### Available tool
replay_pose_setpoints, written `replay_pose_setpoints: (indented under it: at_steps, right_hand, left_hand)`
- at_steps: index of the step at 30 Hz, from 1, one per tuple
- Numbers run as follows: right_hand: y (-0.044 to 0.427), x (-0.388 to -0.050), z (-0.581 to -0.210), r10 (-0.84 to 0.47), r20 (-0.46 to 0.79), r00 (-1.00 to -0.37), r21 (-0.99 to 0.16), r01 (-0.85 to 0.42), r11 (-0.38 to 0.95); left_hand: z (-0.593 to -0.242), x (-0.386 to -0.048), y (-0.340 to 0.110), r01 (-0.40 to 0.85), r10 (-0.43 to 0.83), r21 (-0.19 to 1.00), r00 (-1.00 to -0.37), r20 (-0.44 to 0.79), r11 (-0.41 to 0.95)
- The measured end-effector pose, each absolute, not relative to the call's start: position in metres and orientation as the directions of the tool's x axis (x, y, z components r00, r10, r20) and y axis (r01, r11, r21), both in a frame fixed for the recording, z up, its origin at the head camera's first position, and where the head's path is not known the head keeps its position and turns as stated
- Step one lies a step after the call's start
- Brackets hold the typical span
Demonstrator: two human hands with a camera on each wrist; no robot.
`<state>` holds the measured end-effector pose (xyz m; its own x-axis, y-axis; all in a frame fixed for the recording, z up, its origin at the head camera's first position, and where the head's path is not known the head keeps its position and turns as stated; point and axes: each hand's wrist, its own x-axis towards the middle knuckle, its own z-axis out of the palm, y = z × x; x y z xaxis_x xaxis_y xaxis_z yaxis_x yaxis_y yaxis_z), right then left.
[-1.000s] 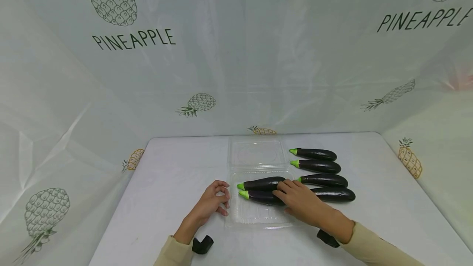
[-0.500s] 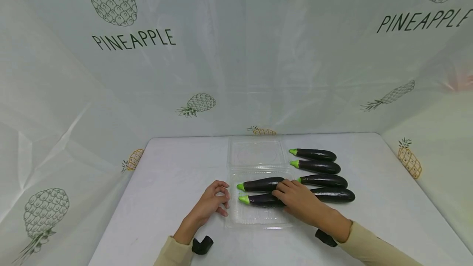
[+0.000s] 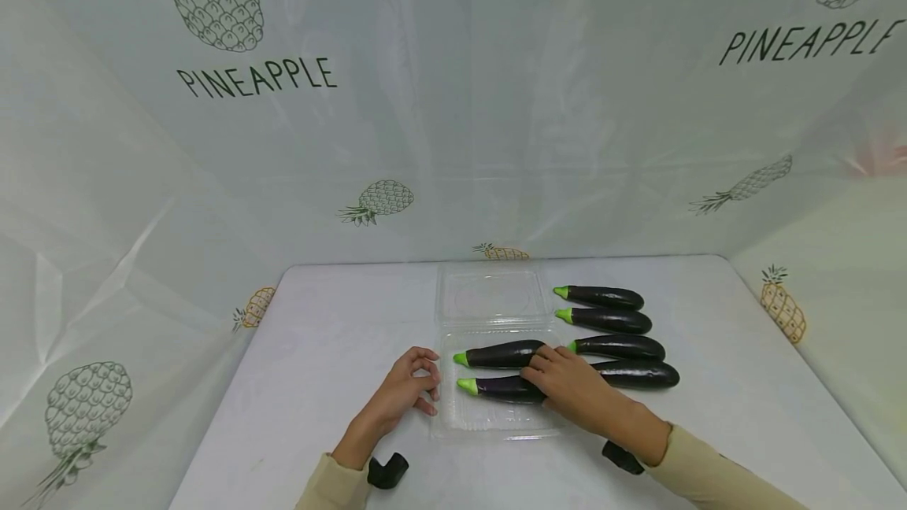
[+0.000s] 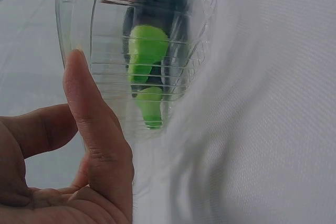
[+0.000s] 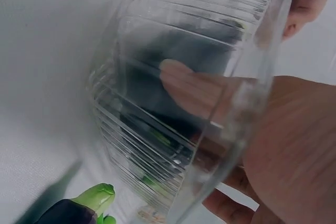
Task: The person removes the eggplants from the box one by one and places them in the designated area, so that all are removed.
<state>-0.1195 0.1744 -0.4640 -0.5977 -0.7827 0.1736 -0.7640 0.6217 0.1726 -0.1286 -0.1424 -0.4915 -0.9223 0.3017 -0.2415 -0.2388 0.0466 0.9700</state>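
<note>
A clear plastic clamshell container [image 3: 489, 414] lies unfolded on the table, its lid [image 3: 496, 295] at the back. Inside its near half are two dark eggplants with green stem ends pointing left: a farther eggplant [image 3: 499, 354] and a nearer eggplant [image 3: 501, 389]. My right hand [image 3: 577, 388] reaches over the right rim and grips the nearer eggplant by its right end, which the hand hides. The right wrist view shows that thumb [image 5: 194, 87] against the eggplant, seen through the wall. My left hand [image 3: 404, 388] stays at the left rim; its index finger [image 4: 92, 108] touches the wall, holding nothing.
Several more eggplants lie in a column right of the container, such as the back eggplant [image 3: 605, 297] and the front eggplant [image 3: 638, 374], close to my right forearm. A white cloth covers the table [image 3: 340, 321]. A pineapple-printed sheet [image 3: 453, 101] hangs behind.
Inside the container, the nearer eggplant has shifted slightly toward me, widening the gap to the farther one. My right hand moved with it a little; my left hand stayed still.
</note>
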Motion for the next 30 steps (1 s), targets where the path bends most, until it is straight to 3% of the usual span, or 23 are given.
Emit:
replay_pose_setpoints:
  at_steps: [8,18,26,30]
  right_hand:
    - [0.181,-0.119,-0.459,-0.778,0.209,-0.592,0.196,-0.754,0.627]
    - [0.200,-0.115,-0.433,-0.719,0.270,-0.640,0.161,-0.706,0.689]
    - [0.223,-0.112,-0.426,-0.702,0.428,-0.569,0.150,-0.721,0.676]
    - [0.235,-0.109,-0.423,-0.688,0.458,-0.562,0.135,-0.721,0.679]
  left_hand:
    - [-0.491,-0.128,-0.143,-0.242,0.302,0.969,-0.921,-0.245,0.047]
    - [-0.492,-0.129,-0.143,-0.243,0.295,0.968,-0.923,-0.249,0.057]
    - [-0.492,-0.130,-0.143,-0.244,0.296,0.969,-0.922,-0.248,0.051]
    - [-0.492,-0.130,-0.143,-0.245,0.297,0.968,-0.922,-0.248,0.050]
